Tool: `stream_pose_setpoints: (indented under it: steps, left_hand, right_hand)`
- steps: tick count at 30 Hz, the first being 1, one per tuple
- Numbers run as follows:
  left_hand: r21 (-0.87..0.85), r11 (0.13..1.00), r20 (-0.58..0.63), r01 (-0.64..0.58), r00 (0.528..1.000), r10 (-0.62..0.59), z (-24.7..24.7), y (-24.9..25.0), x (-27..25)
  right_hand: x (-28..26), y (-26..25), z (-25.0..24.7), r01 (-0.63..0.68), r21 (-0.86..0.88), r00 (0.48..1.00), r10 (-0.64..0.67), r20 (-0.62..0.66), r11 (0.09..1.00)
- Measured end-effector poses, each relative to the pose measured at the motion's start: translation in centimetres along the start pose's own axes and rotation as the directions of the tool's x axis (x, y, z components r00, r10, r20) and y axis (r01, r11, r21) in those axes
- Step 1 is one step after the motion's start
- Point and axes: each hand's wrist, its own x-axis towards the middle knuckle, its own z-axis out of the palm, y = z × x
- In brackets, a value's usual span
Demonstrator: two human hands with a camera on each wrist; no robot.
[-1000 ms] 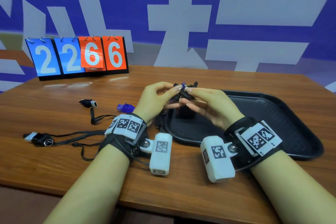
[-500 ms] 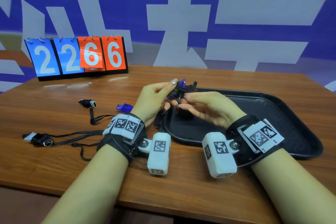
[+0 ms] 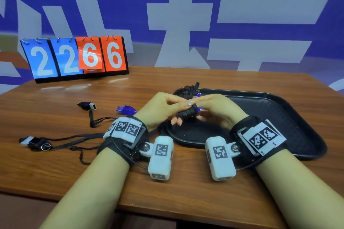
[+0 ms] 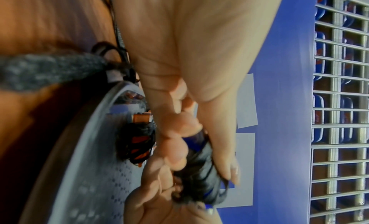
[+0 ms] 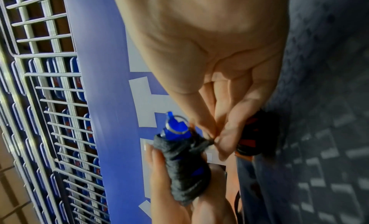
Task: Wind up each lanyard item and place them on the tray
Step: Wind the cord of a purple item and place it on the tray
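Note:
My left hand [image 3: 181, 111] grips a blue whistle wound in its black lanyard [image 3: 188, 114], low over the near left corner of the black tray [image 3: 279, 109]. My right hand [image 3: 200, 106] meets it from the right. In the right wrist view the wound whistle [image 5: 183, 164] lies in the left hand [image 5: 169, 195], and the right fingertips [image 5: 217, 140] pinch the loose cord end at its side. A wound orange item [image 5: 251, 142] lies in the tray behind. Another black wound bundle [image 3: 191, 87] sits at the tray's far left corner.
Three unwound lanyard items lie left of my hands: a blue whistle [image 3: 126, 110], a black piece with a white tip [image 3: 87, 106], and a black-and-white piece [image 3: 35, 142] with cords trailing right. A flip scoreboard [image 3: 74, 57] stands at the back left.
Both hands have come down and nearer to me with the wound whistle. It has turned in the left hand, and the right fingers now pinch its cord end.

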Motion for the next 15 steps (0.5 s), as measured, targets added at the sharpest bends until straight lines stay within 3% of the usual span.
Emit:
stream_pose_setpoints:
  steps: [8,15]
  left_hand:
    - [0.072,0.997,0.070,-0.023,0.997,0.017,0.02,-0.35,-0.04]
    - [-0.031,0.999,-0.118,-0.022,0.993,0.019,0.21,-0.25,0.60]
  right_hand:
    - [-0.12,0.33,0.38,0.125,-0.152,0.992,-0.128,-0.008,0.981]
    - [-0.03,-0.25,0.51,0.341,-0.086,0.919,-0.351,-0.178,0.936]
